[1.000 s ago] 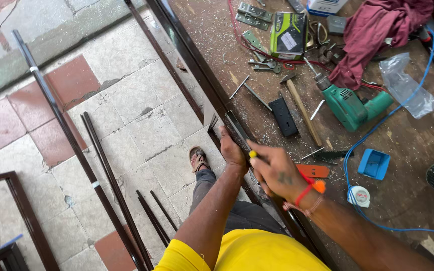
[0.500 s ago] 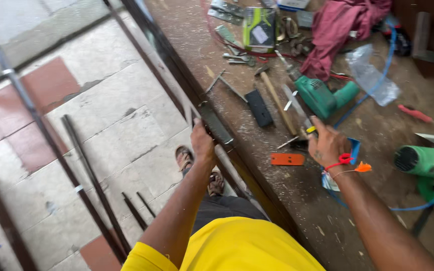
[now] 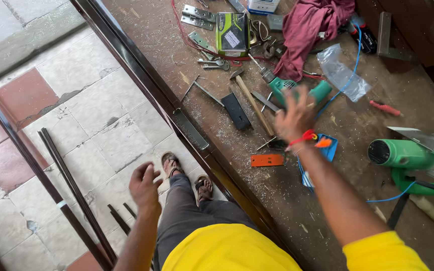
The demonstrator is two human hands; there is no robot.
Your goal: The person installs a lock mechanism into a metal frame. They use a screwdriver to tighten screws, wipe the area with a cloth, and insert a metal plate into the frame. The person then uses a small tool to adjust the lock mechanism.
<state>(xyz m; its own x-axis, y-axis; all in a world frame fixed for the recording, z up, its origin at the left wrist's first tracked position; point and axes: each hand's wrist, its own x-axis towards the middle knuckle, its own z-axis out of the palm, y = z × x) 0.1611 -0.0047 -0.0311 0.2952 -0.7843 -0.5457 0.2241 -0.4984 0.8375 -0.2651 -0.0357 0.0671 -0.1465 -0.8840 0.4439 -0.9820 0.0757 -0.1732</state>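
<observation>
Yellow tee point(image 3: 229, 251), grey trousers point(image 3: 187, 216), sandals point(image 3: 171, 163), red wrist thread point(image 3: 303, 136).

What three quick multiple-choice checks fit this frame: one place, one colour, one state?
1. Where is the right hand?
A. over the green drill
B. on the floor tiles
C. inside the plastic bag

2. What colour is the flat plate near the right wrist?
A. blue
B. orange
C. white

3. What state is the left hand in?
A. gripping a hammer
B. closed in a fist
C. open and empty

Answers: 1 A, it hovers blurred above the drill; 2 B, the plate is plainly orange; 3 C, fingers spread, nothing held.
</observation>
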